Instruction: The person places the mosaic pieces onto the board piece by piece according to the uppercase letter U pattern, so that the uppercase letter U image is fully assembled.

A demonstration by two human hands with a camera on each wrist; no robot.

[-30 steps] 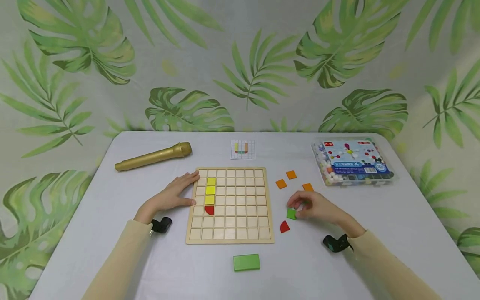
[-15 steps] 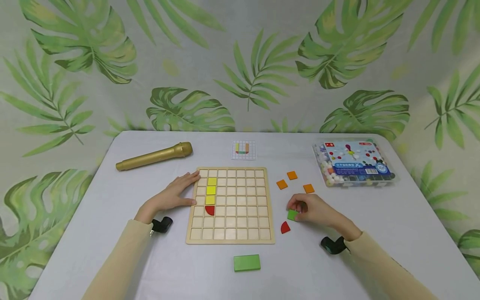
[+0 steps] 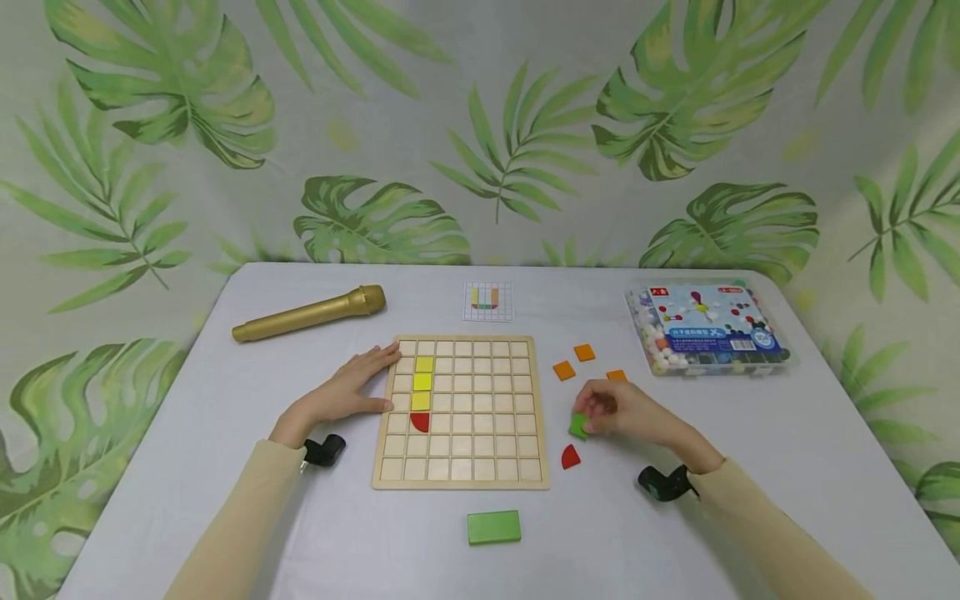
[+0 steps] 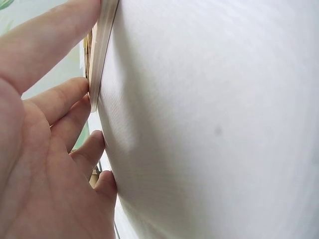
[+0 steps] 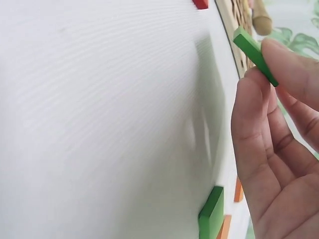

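My right hand [image 3: 626, 411] pinches a small green square tile [image 5: 254, 55] between thumb and finger, tilted and raised off the white tabletop. A red quarter-round tile [image 3: 571, 457] lies just below that hand in the head view. My left hand [image 3: 345, 392] rests along the left edge of the wooden grid board [image 3: 483, 480], fingertips and thumb against its rim. On the board, three yellow square tiles [image 3: 422, 382] stand in a column, with a red quarter-round tile [image 3: 421, 422] right below them. Another green tile [image 5: 212, 214] lies on the table, seen only in the right wrist view.
Orange square tiles [image 3: 584, 352] lie right of the board. A pattern card [image 3: 488, 301] sits behind it, a green block [image 3: 493, 527] in front. A gold microphone [image 3: 309, 313] lies at back left, a clear box of molecule-model parts [image 3: 707, 325] at back right.
My right hand has lifted the green tile from the table and tipped it, after first touching it where it lay flat. My left hand has stayed at the board's edge.
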